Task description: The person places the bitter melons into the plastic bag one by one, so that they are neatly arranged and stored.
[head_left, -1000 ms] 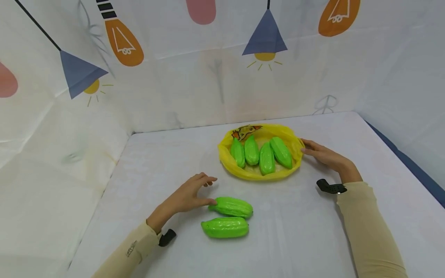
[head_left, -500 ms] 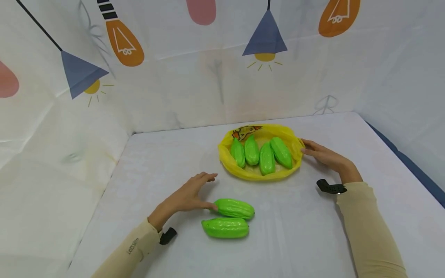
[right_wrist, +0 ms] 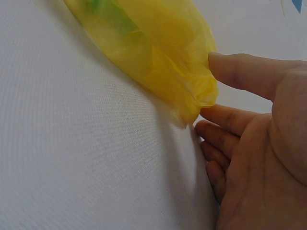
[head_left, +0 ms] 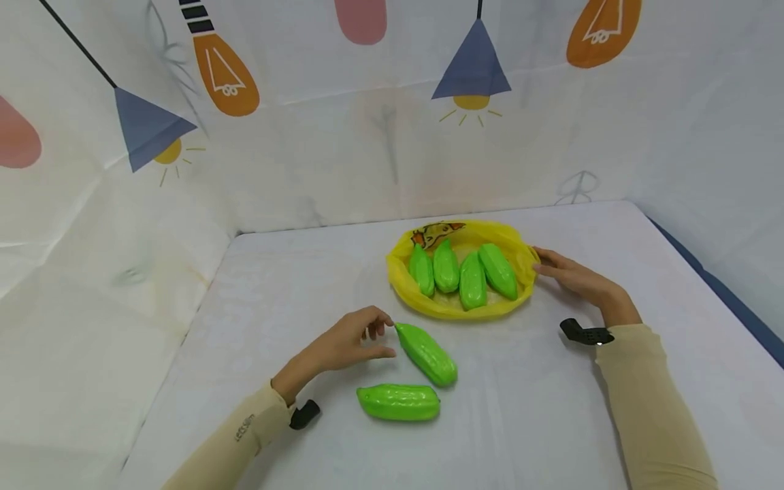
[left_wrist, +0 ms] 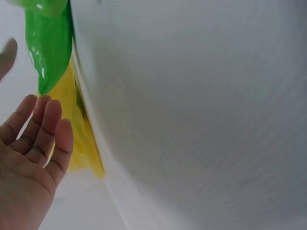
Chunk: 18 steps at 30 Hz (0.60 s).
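Note:
Two bright green bitter melons lie near my left hand (head_left: 349, 342). The upper bitter melon (head_left: 427, 355) slants with its pointed tip toward me at upper left; the lower bitter melon (head_left: 398, 402) lies crosswise. In the left wrist view, the fingertips (left_wrist: 42, 103) touch or nearly touch a melon's tip (left_wrist: 45, 79), thumb spread away. My right hand (head_left: 572, 278) is at the right edge of a yellow plastic bag (head_left: 404, 294) with several melons in it. Its thumb and straight fingers (right_wrist: 230, 117) touch the bag's creased side (right_wrist: 177, 91) without closing together.
The white table (head_left: 294, 279) meets a white curtain (head_left: 318, 156) printed with lamps and bulbs at the back. More curtain hangs at the left and right sides. A black strap piece (head_left: 586, 332) sits by the right sleeve, another (head_left: 304, 414) by the left.
The upper bitter melon has turned from crosswise to slanted, its tip now pointing toward the bag side. My left hand has shifted slightly right, with its fingers at that tip. The right hand stays put.

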Motion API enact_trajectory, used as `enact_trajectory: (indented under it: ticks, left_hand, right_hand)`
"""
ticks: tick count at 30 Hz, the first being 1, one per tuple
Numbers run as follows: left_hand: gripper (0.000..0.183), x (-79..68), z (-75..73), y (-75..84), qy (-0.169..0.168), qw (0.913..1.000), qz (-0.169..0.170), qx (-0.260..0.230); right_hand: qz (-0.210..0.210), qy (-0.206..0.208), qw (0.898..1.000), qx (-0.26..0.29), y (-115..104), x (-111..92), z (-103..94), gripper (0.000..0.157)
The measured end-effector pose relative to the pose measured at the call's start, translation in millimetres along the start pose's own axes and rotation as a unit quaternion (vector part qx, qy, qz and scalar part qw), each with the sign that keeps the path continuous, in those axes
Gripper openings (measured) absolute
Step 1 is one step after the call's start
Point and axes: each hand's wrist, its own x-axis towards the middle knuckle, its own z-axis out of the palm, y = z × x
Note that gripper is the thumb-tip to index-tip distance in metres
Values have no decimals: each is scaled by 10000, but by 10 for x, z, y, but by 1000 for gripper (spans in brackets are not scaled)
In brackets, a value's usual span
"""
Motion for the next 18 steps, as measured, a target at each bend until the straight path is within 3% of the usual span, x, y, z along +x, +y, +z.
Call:
enact_trajectory:
  ticks: [3,9,12,18]
  left_hand:
    - [66,30,13,21,-345,9991,132,-191]
    - [91,105,60,60,-707,9966,36,-432]
    - [96,140,90,72,-865,9947,66,-553]
    - [96,193,144,73,-998,9943,197,-309]
  right_hand:
    - [-37,14,10000,0,6,-15,-11,85]
    - [123,0,9999,-76,51,-20,-3,87]
    - [137,25,9998,-170,50,-26,2,87]
    - [91,55,9997,-214,8,-27,-7,86]
